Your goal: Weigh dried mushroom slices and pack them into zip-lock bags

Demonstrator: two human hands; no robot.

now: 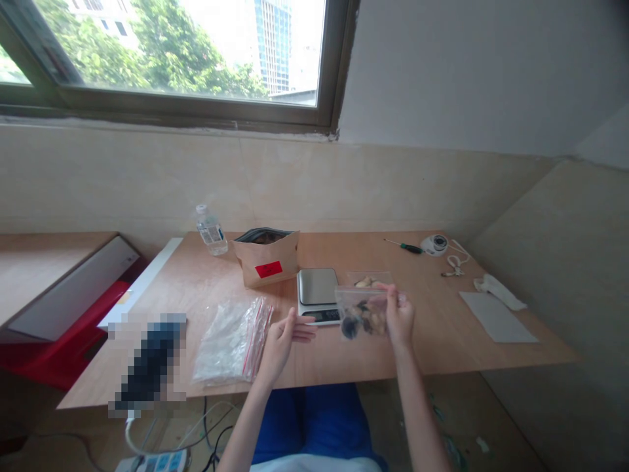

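My right hand (400,318) grips the edge of a clear zip bag (362,314) with dark and tan dried pieces in it, held above the table. My left hand (289,334) is to the left of that bag, fingers stretched out and holding nothing. Just beyond the hands sits a kitchen scale (317,288) with a bare metal plate; its front display is partly covered by my left fingertips. Behind the held bag lies another clear bag (367,278) with pale pieces, partly hidden. A stack of clear zip bags (228,341) lies left of my left hand.
A brown paper pouch (268,259) with a red label stands with its top open behind the scale. Left of it is a water bottle (212,231). At the right lie a screwdriver (410,248), a white dome camera (435,245) and white paper (497,318). A pixelated dark object (150,364) is front left.
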